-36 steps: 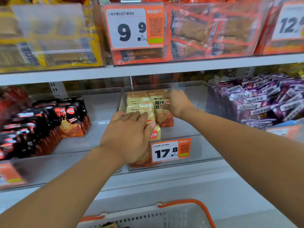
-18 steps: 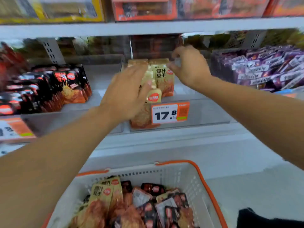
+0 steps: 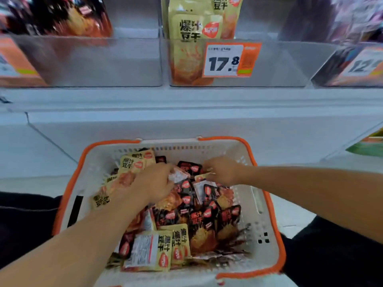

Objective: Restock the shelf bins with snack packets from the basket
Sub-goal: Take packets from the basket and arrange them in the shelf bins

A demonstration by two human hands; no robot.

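A white basket with an orange rim (image 3: 268,200) sits low in front of me, full of yellow snack packets (image 3: 132,162) and black-and-orange packets (image 3: 207,214). My left hand (image 3: 153,183) lies in the pile with fingers curled down by a pale packet (image 3: 176,176); whether it holds one is hidden. My right hand (image 3: 223,170) pinches the edge of a yellow packet (image 3: 204,176) near the basket's far side. Above, the clear middle bin (image 3: 279,63) holds a short row of the same yellow packets (image 3: 190,27).
A 17.8 price tag (image 3: 226,60) is fixed to the middle bin's front. The left bin (image 3: 93,63) has black-and-orange packets (image 3: 83,17); the right bin shows purple packets (image 3: 352,17). A white shelf ledge (image 3: 186,98) runs between bins and basket. Dark-trousered knees (image 3: 24,220) flank the basket.
Both hands left the yellow packets in the middle bin and came down into the basket. My view tilted down from the shelf to the basket.
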